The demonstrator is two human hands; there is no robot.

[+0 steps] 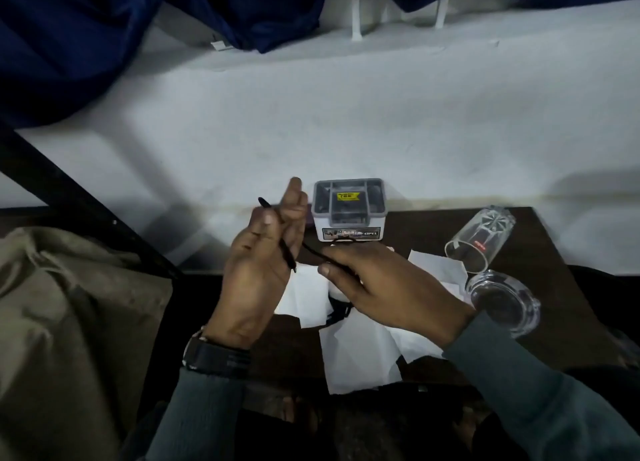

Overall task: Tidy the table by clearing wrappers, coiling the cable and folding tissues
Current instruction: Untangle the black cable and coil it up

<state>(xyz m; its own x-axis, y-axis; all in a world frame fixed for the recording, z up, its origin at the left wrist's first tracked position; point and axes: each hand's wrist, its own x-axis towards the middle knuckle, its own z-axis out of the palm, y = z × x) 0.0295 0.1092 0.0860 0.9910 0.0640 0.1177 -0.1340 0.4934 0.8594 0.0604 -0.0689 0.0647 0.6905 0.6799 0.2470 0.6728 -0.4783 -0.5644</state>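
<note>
A thin black cable (313,251) runs between both hands above the small dark table (540,252). My left hand (263,263) is raised, palm toward me, and pinches the cable between thumb and fingers, with the cable's end poking out above the thumb. My right hand (377,280) grips the cable lower down, thumb on top, and seems to hold a small white piece too. White tissues (356,353) lie spread on the table beneath both hands.
A white and grey compartment box (349,207) stands just behind the hands. A drinking glass (479,239) lies on its side at the right, beside a glass ashtray (502,299). Tan fabric (69,322) lies at the left. Blue cloth (104,27) hangs at the back.
</note>
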